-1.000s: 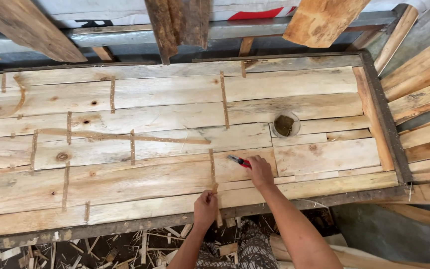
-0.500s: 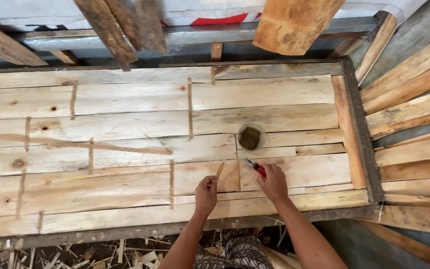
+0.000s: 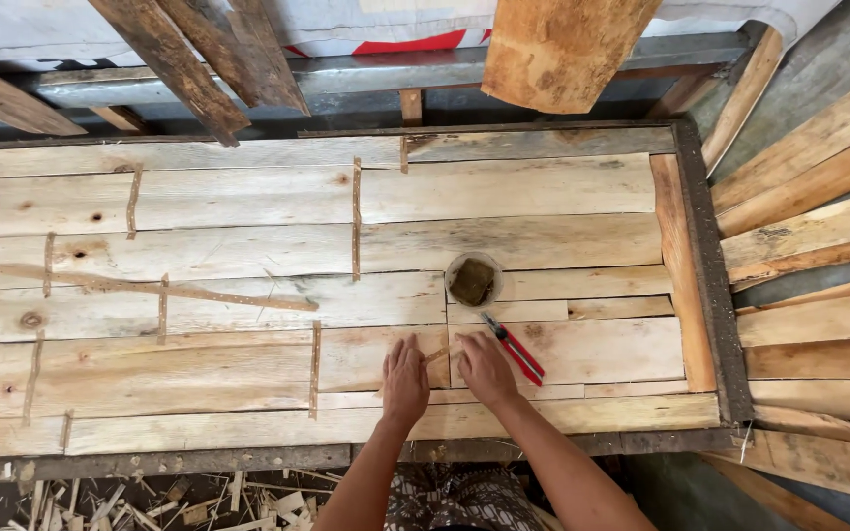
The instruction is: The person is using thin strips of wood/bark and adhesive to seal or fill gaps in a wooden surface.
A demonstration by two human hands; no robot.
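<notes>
Pale plank panel in dark frame [image 3: 710, 295]: left hand [image 3: 405, 379] & right hand [image 3: 484, 369] lie flat, side by side, pinning thin brown wood sliver [image 3: 435, 355] into plank gap; red-handled cutter [image 3: 514, 349] parked just right, small round filler tub [image 3: 471, 281] above

A rough woodworking shop. A large panel of pale planks [image 3: 248, 295] lies in a dark frame [image 3: 710, 295], more boards [image 3: 819, 246] are stacked at the right, old beams [image 3: 189, 59] lean above, and wood scraps [image 3: 100, 501] litter the floor below.
</notes>
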